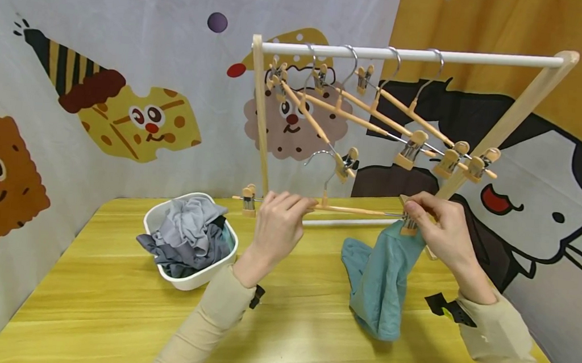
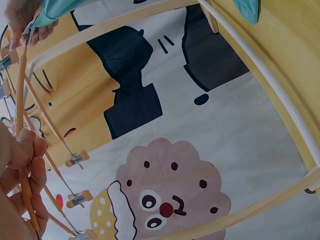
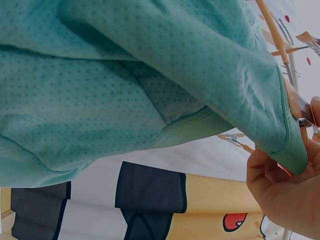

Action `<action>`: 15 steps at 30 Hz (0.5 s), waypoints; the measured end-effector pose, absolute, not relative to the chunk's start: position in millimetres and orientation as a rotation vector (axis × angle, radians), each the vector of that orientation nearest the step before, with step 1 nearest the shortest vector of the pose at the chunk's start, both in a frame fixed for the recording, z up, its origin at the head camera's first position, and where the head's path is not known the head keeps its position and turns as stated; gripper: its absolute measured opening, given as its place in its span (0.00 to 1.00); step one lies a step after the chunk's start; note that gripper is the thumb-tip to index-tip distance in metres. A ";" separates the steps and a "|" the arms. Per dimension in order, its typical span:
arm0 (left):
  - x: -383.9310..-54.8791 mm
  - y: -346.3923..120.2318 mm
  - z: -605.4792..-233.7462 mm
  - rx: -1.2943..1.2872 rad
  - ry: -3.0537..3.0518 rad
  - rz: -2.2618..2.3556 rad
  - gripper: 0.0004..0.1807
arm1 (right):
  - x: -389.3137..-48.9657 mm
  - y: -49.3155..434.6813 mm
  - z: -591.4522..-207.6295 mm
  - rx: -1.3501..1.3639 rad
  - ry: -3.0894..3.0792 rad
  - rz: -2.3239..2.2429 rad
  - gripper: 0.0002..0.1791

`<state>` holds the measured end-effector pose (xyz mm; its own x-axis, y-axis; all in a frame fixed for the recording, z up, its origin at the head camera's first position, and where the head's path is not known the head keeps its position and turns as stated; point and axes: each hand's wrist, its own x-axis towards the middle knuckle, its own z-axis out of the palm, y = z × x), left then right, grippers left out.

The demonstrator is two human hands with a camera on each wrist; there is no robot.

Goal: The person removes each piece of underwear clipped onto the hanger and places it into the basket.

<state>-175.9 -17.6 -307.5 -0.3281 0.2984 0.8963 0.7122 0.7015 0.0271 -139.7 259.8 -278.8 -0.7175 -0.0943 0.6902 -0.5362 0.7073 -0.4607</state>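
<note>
My left hand (image 1: 278,226) grips the wooden bar of a clip hanger (image 1: 342,209), its fingers curled round the bar in the left wrist view. At the hanger's right end, my right hand (image 1: 444,225) pinches the clip (image 1: 410,220). A teal garment (image 1: 384,280) with small perforations hangs from that clip by one edge, its lower part drooping over the table. In the right wrist view the garment's hem (image 3: 295,150) lies between the clip and the fingers. The hanger's left clip (image 1: 249,201) carries nothing.
A white rack rail (image 1: 485,59) on wooden posts bears several clip hangers (image 1: 373,111) with bare clips. To the left, a white basket (image 1: 188,281) holds grey and dark crumpled clothes (image 1: 189,233) on the wooden table (image 1: 107,304). A cartoon-printed curtain (image 1: 145,10) hangs behind.
</note>
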 end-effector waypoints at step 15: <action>-174.4 -17.9 -304.5 -0.789 -1.920 -0.512 0.09 | -139.5 257.0 -276.6 0.455 -2.231 0.853 0.07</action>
<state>-174.4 -17.9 -304.5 -0.3282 0.3079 0.8930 0.7114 0.7025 0.0192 -139.5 257.0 -276.6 -0.6971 -0.0732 0.7132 -0.5304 0.7220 -0.4443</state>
